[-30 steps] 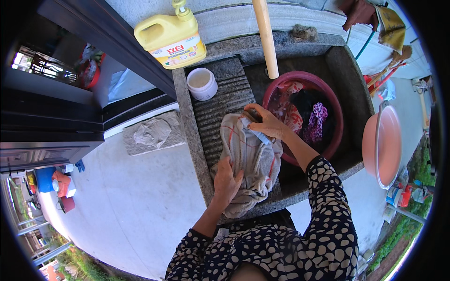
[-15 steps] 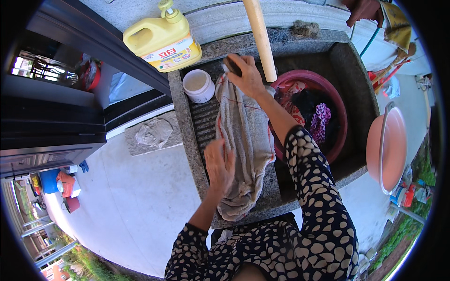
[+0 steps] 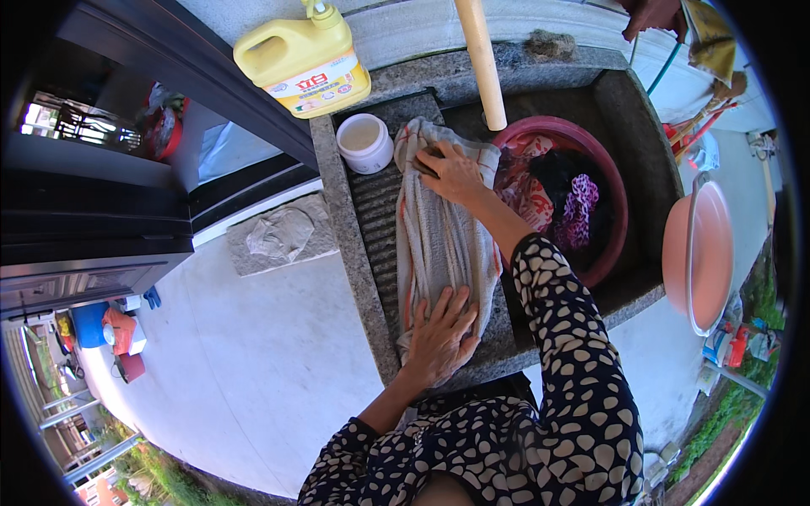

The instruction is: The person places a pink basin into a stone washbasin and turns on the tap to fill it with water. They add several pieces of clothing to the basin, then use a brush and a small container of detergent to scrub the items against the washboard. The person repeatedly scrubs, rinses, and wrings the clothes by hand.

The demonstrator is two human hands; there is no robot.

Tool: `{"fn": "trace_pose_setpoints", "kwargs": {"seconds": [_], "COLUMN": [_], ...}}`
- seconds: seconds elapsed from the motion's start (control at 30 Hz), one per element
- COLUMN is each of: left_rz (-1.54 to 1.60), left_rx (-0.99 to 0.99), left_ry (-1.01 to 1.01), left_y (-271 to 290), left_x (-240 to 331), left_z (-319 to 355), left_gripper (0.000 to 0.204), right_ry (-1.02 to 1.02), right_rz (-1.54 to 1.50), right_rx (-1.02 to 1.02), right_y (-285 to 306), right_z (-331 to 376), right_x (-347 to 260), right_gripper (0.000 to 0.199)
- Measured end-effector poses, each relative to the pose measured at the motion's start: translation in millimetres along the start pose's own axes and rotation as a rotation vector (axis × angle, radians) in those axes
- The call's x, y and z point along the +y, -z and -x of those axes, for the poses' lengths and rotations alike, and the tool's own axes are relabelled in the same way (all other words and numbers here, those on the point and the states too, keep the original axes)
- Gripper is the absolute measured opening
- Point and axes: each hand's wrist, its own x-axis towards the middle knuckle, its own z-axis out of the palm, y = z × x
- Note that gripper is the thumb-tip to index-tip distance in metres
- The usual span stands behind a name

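A wet greyish towel (image 3: 447,240) with red stripes lies lengthwise over the ribbed washboard (image 3: 377,221) of a stone sink. My left hand (image 3: 440,336) rests flat on the towel's near end, fingers spread. Toward the far end, my right hand (image 3: 456,175) is closed round a brown scrub brush (image 3: 429,160) pressed on the cloth; its bristles are hidden. A white round tub (image 3: 365,143) of pale contents stands just left of the towel's far end.
Right of the towel, a dark red basin (image 3: 623,207) of wet clothes sits in the sink trough (image 3: 645,160). A pale pole (image 3: 481,63) rises behind. A yellow jug (image 3: 337,63) stands at far left, and a pink basin (image 3: 704,253) is outside the right rim.
My left hand has come down from above the towel's left side onto its near end. My right hand has moved the brush nearer, and the towel's far end now lies flatter and wider.
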Motion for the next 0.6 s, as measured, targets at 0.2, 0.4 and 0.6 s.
{"fn": "trace_pose_setpoints", "kwargs": {"seconds": [0.2,0.4,0.6], "left_rz": [-0.01,-0.037,-0.033], "left_rx": [-0.064,-0.115,-0.085], "left_ry": [0.08,0.09,0.092], "left_y": [2,-1,0], "left_x": [1,4,8], "left_z": [1,1,-3], "left_gripper": [0.064,0.075,0.084], "right_ry": [0.352,0.331,-0.018], "right_rz": [-0.13,-0.066,-0.029], "right_rx": [0.023,0.066,0.208], "right_y": [18,14,-8], "right_z": [74,86,5], "right_x": [-41,-29,10], "right_gripper": [0.041,0.048,0.045]}}
